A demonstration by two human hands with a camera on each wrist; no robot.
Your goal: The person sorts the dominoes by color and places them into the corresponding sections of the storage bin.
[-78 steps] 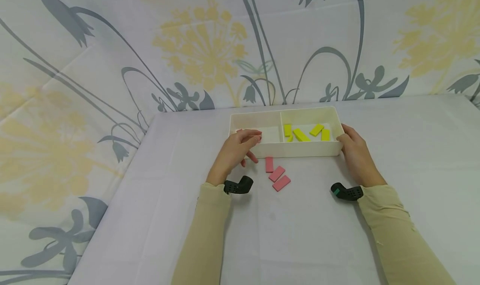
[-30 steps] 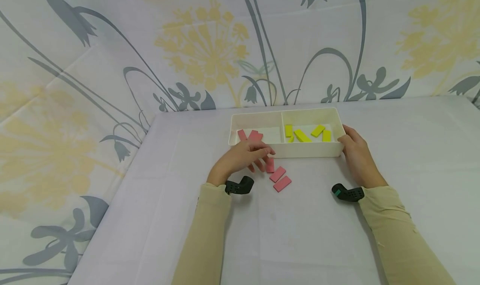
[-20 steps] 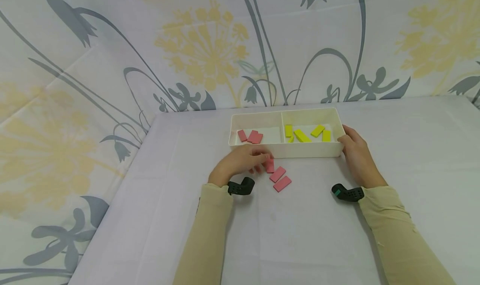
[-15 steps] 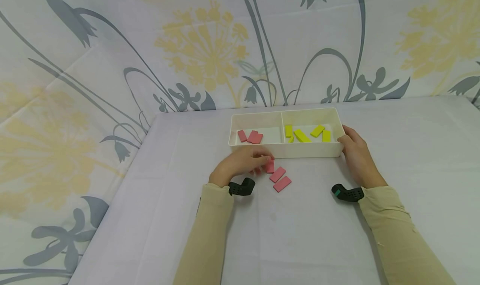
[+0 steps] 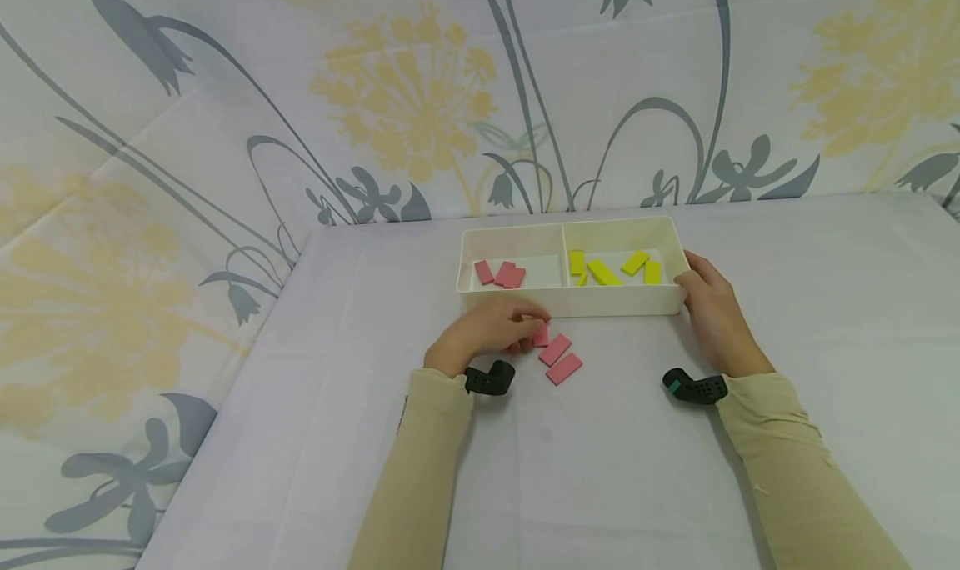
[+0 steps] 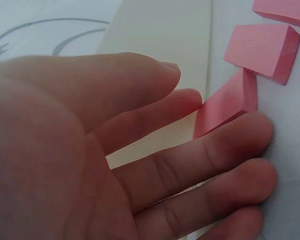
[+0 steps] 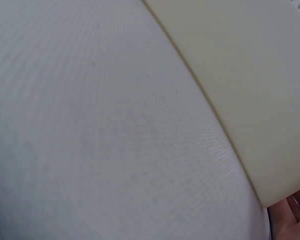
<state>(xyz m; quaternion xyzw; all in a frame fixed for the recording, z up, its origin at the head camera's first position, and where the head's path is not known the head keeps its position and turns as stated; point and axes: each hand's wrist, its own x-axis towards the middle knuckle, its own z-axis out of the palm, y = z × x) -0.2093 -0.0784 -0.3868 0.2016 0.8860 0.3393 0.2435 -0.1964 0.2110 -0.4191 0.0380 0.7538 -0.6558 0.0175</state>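
My left hand [image 5: 489,327] is at the nearest of three pink blocks lying on the table in front of a white two-part box. In the left wrist view the fingers are loosely extended, and the index and middle fingertips are right at that pink block [image 6: 229,104], which is tilted. The thumb stays apart from it. My right hand [image 5: 716,324] grips the right end of the white box [image 5: 615,302], thumb at the rim. Three pink blocks [image 5: 484,272] lie in the box's left compartment; several yellow blocks [image 5: 603,272] lie in the right one.
Two more pink blocks [image 5: 555,349] lie close together on the white tablecloth [image 5: 600,470], just right of the left hand. A floral cloth [image 5: 420,95] hangs behind the box. A black wrist device [image 5: 491,378] sits on each wrist.
My left hand has come from over the left compartment back and down to the pink block in front of the box, uncovering the pink blocks inside. The right hand keeps its hold.
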